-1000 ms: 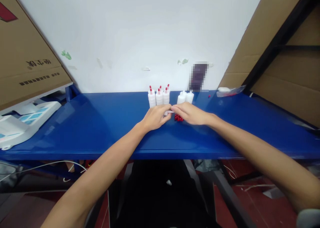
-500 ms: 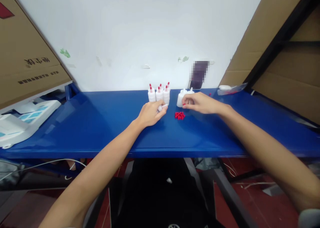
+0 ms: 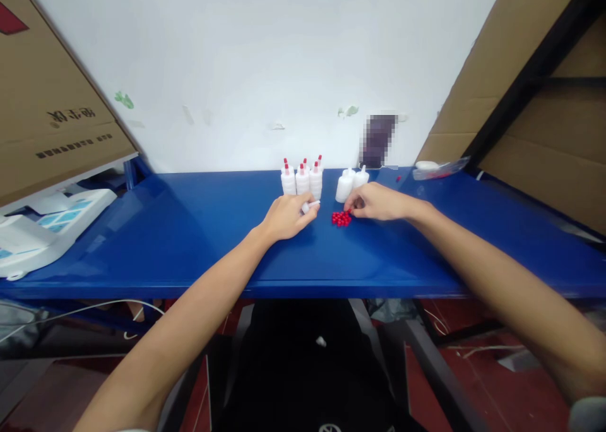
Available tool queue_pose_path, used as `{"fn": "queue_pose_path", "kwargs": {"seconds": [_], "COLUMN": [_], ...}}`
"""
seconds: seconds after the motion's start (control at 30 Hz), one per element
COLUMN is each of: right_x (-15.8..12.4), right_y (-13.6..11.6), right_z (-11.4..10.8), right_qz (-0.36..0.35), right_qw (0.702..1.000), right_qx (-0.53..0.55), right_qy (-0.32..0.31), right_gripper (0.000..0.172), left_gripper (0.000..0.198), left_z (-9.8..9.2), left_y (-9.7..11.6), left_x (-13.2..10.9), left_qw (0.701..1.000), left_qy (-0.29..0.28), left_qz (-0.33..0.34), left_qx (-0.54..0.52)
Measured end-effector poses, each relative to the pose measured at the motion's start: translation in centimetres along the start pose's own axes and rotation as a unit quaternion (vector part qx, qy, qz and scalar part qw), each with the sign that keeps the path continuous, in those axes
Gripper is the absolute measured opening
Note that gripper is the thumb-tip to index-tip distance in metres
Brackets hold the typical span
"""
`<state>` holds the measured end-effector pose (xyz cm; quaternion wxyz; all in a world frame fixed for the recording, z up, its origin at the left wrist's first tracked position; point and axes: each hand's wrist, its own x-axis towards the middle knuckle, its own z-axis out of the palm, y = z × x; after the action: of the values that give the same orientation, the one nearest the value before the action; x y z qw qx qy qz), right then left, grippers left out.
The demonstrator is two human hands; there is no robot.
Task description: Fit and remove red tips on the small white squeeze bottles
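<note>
Currently gripping a white squeeze bottle (image 3: 305, 209) in the left hand (image 3: 288, 217), with fingers curled round the body and the thumb along the near side. Holding it tipped well over, just above or on the blue table (image 3: 213, 242) (cannot tell which), with the long axis running rightward and slightly away, nozzle (image 3: 317, 203) first, roughly toward the right hand (image 3: 379, 201). Bare at the nozzle's tip, with no red showing there.

Over on the other side, seemingly pinching one red cap (image 3: 350, 211) between thumb and fingertips of the right hand, at the far right edge of a heap of red caps (image 3: 339, 220). Too small to tell how firm a hold, or whether clear of the heap.

Most worth marking: from pinched cap to nozzle, straight leftward and about level across a short gap, with the heap lying between and a little nearer to the body. Closer to the heap with the right hand than with the left.

Beyond the left hand, upright and close together, white bottles with red tips (image 3: 302, 180); beyond the right hand, partly hidden, white bottles with bare nozzles (image 3: 345, 189). Farther right, apart from the heap, a lone red cap (image 3: 398, 178).
</note>
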<state>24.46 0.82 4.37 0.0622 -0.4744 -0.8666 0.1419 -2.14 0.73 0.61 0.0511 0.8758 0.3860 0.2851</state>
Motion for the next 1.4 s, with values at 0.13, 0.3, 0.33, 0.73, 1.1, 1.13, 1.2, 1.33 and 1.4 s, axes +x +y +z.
{"fn": "queue_pose_path", "kwargs": {"seconds": [0.13, 0.3, 0.33, 0.73, 1.1, 1.13, 1.2, 1.33, 1.4], "right_x": [0.1, 0.1, 0.1, 0.2, -0.7, -0.9, -1.1, -1.0, -0.8], "right_y": [-0.2, -0.5, -0.5, -0.3, -1.1, -1.5, -2.4, -4.3, -4.9], "right_z": [0.2, 0.4, 0.4, 0.6, -0.2, -0.3, -0.4, 0.6, 1.2], "right_qz": [-0.008, -0.015, -0.019, -0.035, -0.054, -0.047, -0.049, -0.1, -0.101], "right_qw": [1.0, 1.0, 1.0, 0.999, 0.987, 0.983, 0.977, 0.972, 0.971], "right_qx": [0.016, 0.019, 0.021, 0.017, 0.103, 0.128, 0.168, 0.179, 0.186], "right_qy": [0.013, 0.013, 0.011, 0.022, 0.115, 0.124, 0.124, 0.118, 0.108], "right_gripper": [0.03, 0.032, 0.031, 0.033, 0.029, 0.028, 0.029, 0.032, 0.031], "left_gripper": [0.034, 0.035, 0.035, 0.034, 0.031, 0.03, 0.03, 0.03, 0.031], "left_z": [0.0, 0.1, 0.1, 0.1, 0.2, 0.3, 0.5, 0.7, 0.7], "left_y": [0.0, 0.0, -0.1, -0.1, 0.8, 1.0, 1.3, 1.3, 1.0], "left_x": [-0.1, 0.0, 0.0, 0.0, -0.2, -0.2, -0.2, -0.1, -0.2], "left_qw": [1.0, 1.0, 1.0, 1.0, 1.0, 1.0, 1.0, 0.999, 0.999], "left_qy": [-0.007, -0.011, -0.012, -0.011, -0.01, -0.008, -0.005, -0.013, -0.024], "left_qz": [0.003, 0.007, 0.007, 0.009, 0.017, 0.02, 0.025, 0.027, 0.029], "left_qx": [0.002, 0.004, 0.004, 0.002, -0.003, -0.004, -0.005, -0.017, -0.027]}}
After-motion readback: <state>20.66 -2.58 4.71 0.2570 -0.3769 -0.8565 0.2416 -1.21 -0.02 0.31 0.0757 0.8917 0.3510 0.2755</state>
